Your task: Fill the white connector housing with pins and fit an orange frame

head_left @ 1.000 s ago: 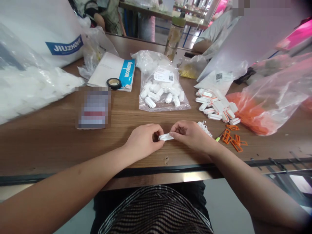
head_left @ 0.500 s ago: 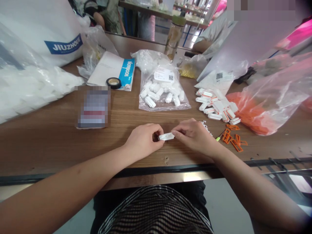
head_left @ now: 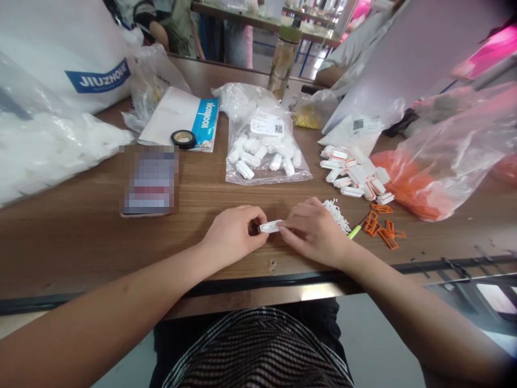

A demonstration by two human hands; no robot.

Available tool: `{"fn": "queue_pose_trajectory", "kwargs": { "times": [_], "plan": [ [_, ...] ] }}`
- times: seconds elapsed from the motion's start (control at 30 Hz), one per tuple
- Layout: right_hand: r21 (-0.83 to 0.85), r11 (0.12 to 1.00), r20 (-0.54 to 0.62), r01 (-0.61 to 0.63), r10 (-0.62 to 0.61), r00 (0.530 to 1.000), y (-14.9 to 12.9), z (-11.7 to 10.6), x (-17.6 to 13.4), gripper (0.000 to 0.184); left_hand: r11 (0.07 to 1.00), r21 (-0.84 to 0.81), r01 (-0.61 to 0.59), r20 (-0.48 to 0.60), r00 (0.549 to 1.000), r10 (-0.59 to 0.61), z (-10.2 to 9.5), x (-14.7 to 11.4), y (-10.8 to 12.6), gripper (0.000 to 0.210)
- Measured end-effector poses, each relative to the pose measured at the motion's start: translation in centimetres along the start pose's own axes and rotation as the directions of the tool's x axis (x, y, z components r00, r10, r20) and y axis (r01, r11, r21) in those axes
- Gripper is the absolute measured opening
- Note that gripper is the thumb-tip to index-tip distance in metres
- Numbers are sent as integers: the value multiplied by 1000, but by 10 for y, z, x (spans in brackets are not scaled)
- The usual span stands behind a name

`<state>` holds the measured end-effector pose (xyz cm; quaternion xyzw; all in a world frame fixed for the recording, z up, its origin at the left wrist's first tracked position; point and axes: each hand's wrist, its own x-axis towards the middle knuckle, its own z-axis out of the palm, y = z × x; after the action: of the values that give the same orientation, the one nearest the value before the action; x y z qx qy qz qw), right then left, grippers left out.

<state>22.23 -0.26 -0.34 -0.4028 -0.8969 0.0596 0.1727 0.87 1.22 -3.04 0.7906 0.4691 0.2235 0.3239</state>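
A small white oblong plastic housing [head_left: 269, 227], with a row of tiny slots or marks along its face, lies between my two hands just above the table. My left hand [head_left: 232, 233] pinches its left end between thumb and fingers. At the other end, the thumb and fingertips of my right hand [head_left: 317, 231] close on the housing and cover that end. Just beyond my right hand is a pile of tiny white pieces [head_left: 336, 215]. Beside them lies a thin tool with a yellow-green handle [head_left: 354, 232], near several orange rectangular frames [head_left: 371, 223].
White housings with orange edges [head_left: 357, 173] are heaped at right, by a bag of orange parts [head_left: 424, 183]. A clear bag of white housings [head_left: 262, 151] lies ahead. At left are a phone [head_left: 148, 183], black tape roll [head_left: 183, 139], notebook [head_left: 167, 116] and large white sack [head_left: 60, 48].
My right hand's fingertips have moved left and further over the housing, which now shows less of its right end. The whole view has shifted slightly. My left hand keeps its pinch.
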Motion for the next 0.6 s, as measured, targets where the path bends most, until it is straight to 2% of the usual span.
{"fn": "queue_pose_trajectory", "kwargs": {
  "times": [0.07, 0.1, 0.13, 0.2, 0.27, 0.37, 0.6],
  "plan": [
    [134, 985, -35, -108, 113, 993, 21, -8, -8, 19, 1000, 12, -1, 4, 1000, 1, 0, 0, 0, 8],
    [164, 967, -73, -194, 208, 975, 36, -13, -13, 18, 1000, 16, -3, 5, 1000, 3, 0, 0, -1, 8],
    [169, 937, -115, -306, 327, 938, 52, -18, -19, 19, 1000, 19, -5, 5, 1000, 5, 0, 0, -2, 9],
    [62, 829, -119, -556, 559, 820, 85, -27, -33, 19, 1000, 19, -7, 6, 1000, 7, 0, 0, -3, 9],
    [-7, 696, -66, -718, 716, 695, 112, -32, -45, 18, 1000, 18, -6, 7, 1000, 5, 1, 1, -3, 9],
    [13, 637, -6, -771, 771, 637, 133, -33, -57, 22, 1000, 16, -8, 6, 1000, 8, 1, 1, -3, 10],
    [30, 608, 15, -793, 793, 609, 135, -32, -56, 23, 1000, 20, -16, 6, 1000, 16, -1, 1, -2, 9]
  ]
}}
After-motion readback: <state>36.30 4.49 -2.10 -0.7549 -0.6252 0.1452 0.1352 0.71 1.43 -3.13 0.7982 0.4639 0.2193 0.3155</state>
